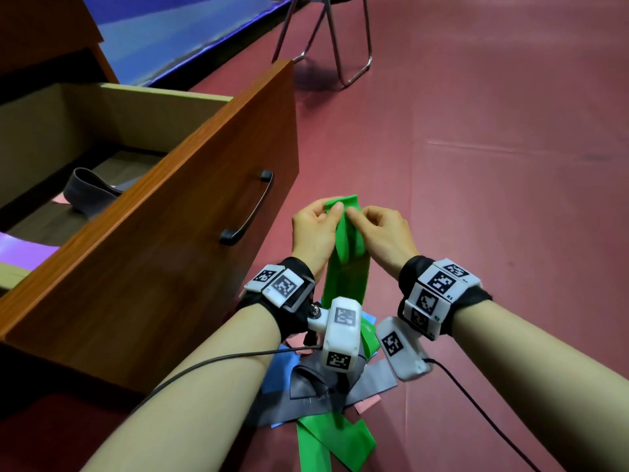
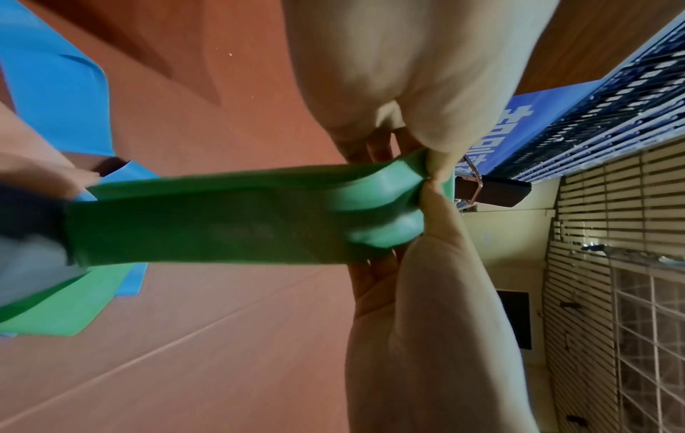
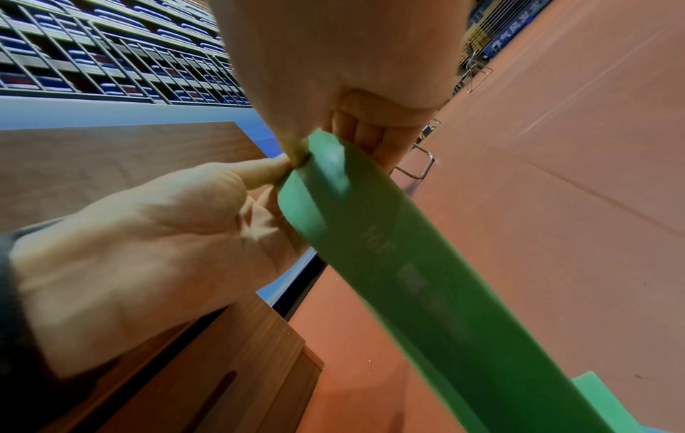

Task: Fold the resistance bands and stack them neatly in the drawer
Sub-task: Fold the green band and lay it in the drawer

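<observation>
A green resistance band (image 1: 347, 277) hangs from both hands down to a pile on the red floor. My left hand (image 1: 332, 212) and right hand (image 1: 357, 216) pinch its doubled top end side by side, thumbs on the near face. The left wrist view has the green band (image 2: 222, 225) stretched between the pile and the pinch, with the left hand (image 2: 430, 164) above the right hand (image 2: 426, 190). In the right wrist view the right hand (image 3: 300, 146) and left hand (image 3: 281, 170) meet at the band's (image 3: 426, 278) upper corner. The open wooden drawer (image 1: 170, 250) stands to the left.
In the drawer lie a grey band (image 1: 88, 192) and a purple band (image 1: 27, 247). The floor pile below my wrists holds a grey band (image 1: 340, 393), a blue band (image 1: 275, 373) and another green band (image 1: 333, 444). A metal chair (image 1: 340, 46) stands behind. Cables trail from both wrists.
</observation>
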